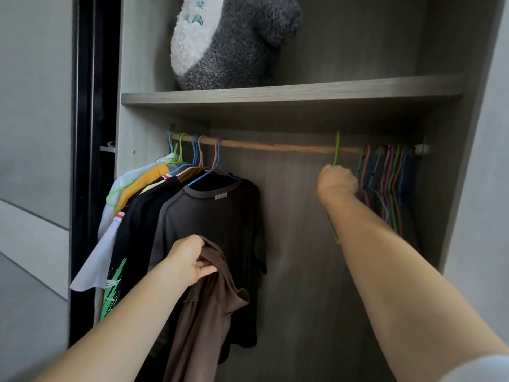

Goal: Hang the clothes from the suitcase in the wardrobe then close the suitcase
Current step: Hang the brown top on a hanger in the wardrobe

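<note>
My left hand (pixel 190 259) grips a brown garment (pixel 206 312) that hangs limp in front of the wardrobe. My right hand (pixel 336 183) is closed around a green hanger (pixel 336 148) whose hook sits over the wooden rail (pixel 275 146). Several shirts hang at the rail's left end, the nearest a dark grey T-shirt (pixel 212 230) on a blue hanger. Several empty coloured hangers (pixel 385 175) bunch at the rail's right end, just right of my right hand. The suitcase is not in view.
A shelf (pixel 289 93) runs above the rail and carries a grey and white plush toy (pixel 228 40). The wardrobe's side panels (pixel 451 188) close in left and right. The rail's middle stretch is bare wood.
</note>
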Demonstrator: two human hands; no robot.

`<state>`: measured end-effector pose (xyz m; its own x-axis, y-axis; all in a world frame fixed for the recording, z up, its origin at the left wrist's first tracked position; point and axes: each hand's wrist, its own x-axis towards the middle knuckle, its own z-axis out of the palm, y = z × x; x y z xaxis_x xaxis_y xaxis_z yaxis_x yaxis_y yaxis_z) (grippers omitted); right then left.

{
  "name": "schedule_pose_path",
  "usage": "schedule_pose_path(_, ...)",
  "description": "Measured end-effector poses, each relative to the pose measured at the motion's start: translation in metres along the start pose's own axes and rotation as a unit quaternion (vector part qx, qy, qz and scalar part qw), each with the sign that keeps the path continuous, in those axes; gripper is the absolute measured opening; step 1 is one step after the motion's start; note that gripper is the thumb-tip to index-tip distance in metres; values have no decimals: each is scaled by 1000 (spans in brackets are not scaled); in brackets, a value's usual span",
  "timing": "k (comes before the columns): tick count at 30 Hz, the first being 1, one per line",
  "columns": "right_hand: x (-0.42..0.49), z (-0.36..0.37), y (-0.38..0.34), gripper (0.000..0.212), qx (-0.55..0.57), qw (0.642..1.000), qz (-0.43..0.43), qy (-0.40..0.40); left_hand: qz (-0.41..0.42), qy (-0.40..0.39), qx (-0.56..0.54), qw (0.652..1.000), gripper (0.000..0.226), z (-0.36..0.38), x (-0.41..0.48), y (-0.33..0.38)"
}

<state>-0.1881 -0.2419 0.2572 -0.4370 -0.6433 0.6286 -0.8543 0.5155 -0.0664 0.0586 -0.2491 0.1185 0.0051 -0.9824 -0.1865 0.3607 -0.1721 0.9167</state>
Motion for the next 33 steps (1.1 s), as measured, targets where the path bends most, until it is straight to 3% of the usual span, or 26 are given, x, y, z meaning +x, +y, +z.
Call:
schedule_pose_path(6,-7,7,-22,32,236,970,58,12,14,12,4,1000,12,-21,-4,0)
schedule_pose_path(13,-75,63,-56,36,488,869,83,13,5,44,16,999,13,-67,-21,-18)
schedule_pose_path(15,-102,85,-68,40,588,800,116,-33,-6,60,10,998,17,-84,-24,-26)
schedule_pose_path(18,-131,107,-83,41,720,643,216,-147,-24,77,14,997,13,-108,-33,-37)
schedule_pose_path(19,-138,112,-85,41,729,620,231,-177,-29,80,17,996,10,-114,-36,-40)
schedule_pose_path(22,-172,113,-98,31,726,605,216,-246,-47,97,27,994,10,-135,-48,-49)
schedule_pose_path(24,-195,101,-108,27,745,575,189,-281,-57,113,30,992,13,-150,-57,-56)
schedule_pose_path(33,-256,3,-136,34,865,328,95,-367,-93,134,56,985,15,-206,-103,-72)
